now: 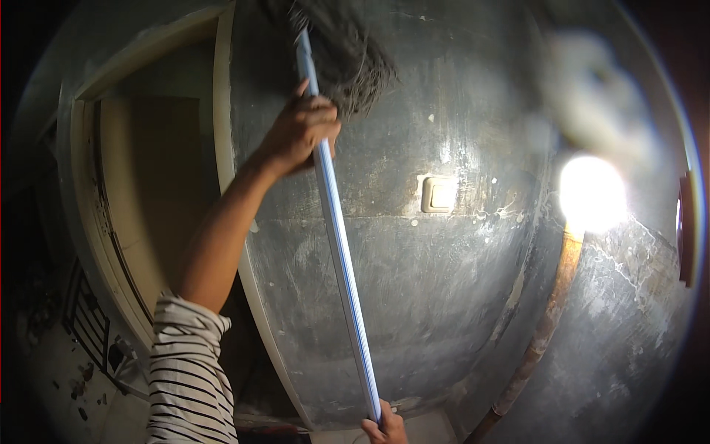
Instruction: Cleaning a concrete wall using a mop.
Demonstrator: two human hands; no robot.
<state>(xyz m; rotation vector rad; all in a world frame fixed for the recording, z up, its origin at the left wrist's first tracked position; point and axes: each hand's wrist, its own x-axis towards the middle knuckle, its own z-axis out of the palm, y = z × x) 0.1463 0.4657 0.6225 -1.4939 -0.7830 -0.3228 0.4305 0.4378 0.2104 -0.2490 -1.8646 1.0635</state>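
Observation:
A mop with dark grey, stringy strands (362,66) is raised at the top of the view, its head against or close to the dark wall. Its long handle (342,244), striped blue and white, slants down toward the lower middle. My left hand (303,132) is wrapped round the handle just below the strands, the arm stretched up in a striped sleeve. Near the lower edge my right hand (386,428) grips the handle's bottom end and is partly cut off by the frame.
Left of the mop stands a doorway with a pale frame (224,111). A cream wall switch (438,194) sits right of the handle. Farther right, a glaring lamp (592,194) tops a bamboo-like pole (551,318). Something pale and blurred (599,89) hangs above it.

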